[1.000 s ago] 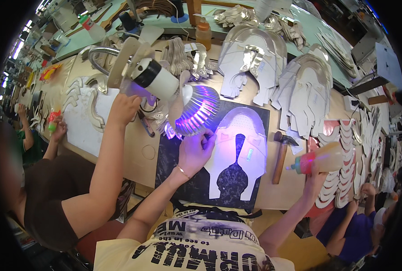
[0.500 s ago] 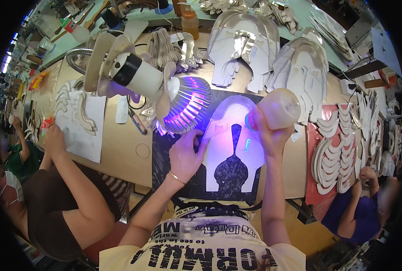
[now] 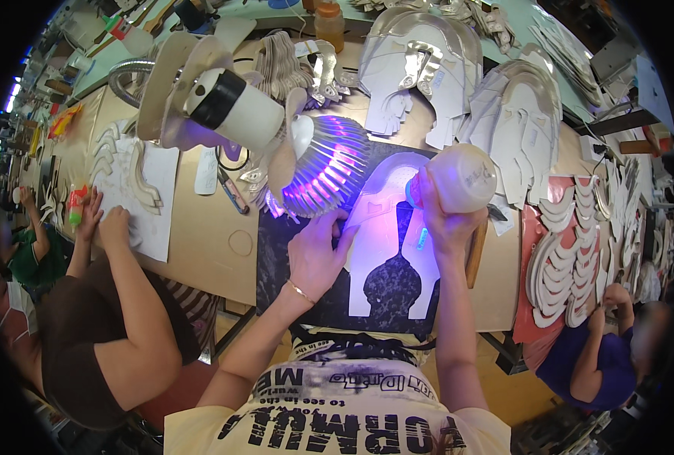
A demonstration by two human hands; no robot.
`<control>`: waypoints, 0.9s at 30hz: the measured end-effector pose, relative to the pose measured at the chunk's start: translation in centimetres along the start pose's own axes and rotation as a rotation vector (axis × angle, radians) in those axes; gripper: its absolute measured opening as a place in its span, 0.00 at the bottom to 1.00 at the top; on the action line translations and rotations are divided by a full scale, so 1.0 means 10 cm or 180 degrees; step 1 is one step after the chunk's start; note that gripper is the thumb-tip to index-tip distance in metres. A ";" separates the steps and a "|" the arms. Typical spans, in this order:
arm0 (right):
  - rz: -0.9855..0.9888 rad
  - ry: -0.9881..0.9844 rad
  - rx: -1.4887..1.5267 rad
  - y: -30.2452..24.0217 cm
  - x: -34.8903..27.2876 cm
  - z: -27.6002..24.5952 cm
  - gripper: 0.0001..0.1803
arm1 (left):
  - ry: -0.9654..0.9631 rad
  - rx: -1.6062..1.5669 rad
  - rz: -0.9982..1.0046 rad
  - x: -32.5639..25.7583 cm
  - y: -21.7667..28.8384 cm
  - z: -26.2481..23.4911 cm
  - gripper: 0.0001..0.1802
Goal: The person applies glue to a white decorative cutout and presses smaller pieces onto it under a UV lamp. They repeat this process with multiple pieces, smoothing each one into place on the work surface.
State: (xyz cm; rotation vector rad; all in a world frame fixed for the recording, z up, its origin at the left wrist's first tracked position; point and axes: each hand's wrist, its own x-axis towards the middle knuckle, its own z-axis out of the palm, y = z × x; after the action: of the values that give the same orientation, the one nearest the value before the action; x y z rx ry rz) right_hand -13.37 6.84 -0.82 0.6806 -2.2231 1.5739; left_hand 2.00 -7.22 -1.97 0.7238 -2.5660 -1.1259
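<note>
Co-workers sat at the far left, one in a brown top (image 3: 87, 334) with hands pressed on white cut shapes (image 3: 136, 189) lying on the bench (image 3: 200, 250). Further right, a lamp (image 3: 276, 140) on a flexible neck hung low over the work, its ribbed head throwing violet light down. Beneath it lay a dark speckled mat (image 3: 386, 292) carrying a white arched cut-out (image 3: 382, 227) — the piece in hand, flat on the bench directly in front of the person. The left hand (image 3: 318, 254) rested on the cut-out's left edge, fingers spread and pressing it down rather than pinching anything. The right hand (image 3: 447, 220) had its grip closed round a pale plastic squeeze bottle (image 3: 462, 178), tipped so that its nozzle pointed down toward the cut-out's upper right part. The cut-out looked thin, light and bendable, apt to slide or curl unless pinned flat; holding it by broad palm pressure near the edge seemed the sound way. The bottle seemed soft-walled and light, best gripped round its body, where a squeeze would feed the nozzle — too hard a squeeze would likely flood the spot. At the right, stacks of curved white pieces (image 3: 572, 265) lay on a red sheet (image 3: 534, 227), with another person in blue (image 3: 579, 364) beside them.
</note>
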 end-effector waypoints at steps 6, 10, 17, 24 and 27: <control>-0.0013 -0.0012 0.0270 -0.01 -0.06 0.08 0.14 | 0.0013 0.0076 0.0018 0.00 -0.02 0.01 0.13; 0.0053 -0.0073 0.0300 -0.02 -0.11 0.09 0.15 | -0.0240 0.0148 -0.0142 -0.01 -0.01 -0.02 0.15; -0.0056 -0.0511 0.0114 -0.10 -0.21 -0.04 0.18 | 0.0074 0.0053 0.0022 0.00 0.00 0.01 0.14; 0.0069 -0.0456 0.0155 -0.13 -0.34 -0.14 0.15 | 0.0084 0.0026 0.0029 -0.01 -0.02 0.02 0.14; 0.0034 -0.0507 0.0121 -0.12 -0.42 -0.22 0.17 | 0.0117 0.0018 0.0077 -0.01 -0.02 0.02 0.14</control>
State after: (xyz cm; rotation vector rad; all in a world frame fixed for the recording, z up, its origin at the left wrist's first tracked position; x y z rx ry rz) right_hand -9.22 9.35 -1.32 0.8330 -2.3175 1.6225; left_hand 2.09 -7.16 -2.28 0.7063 -2.5415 -1.0881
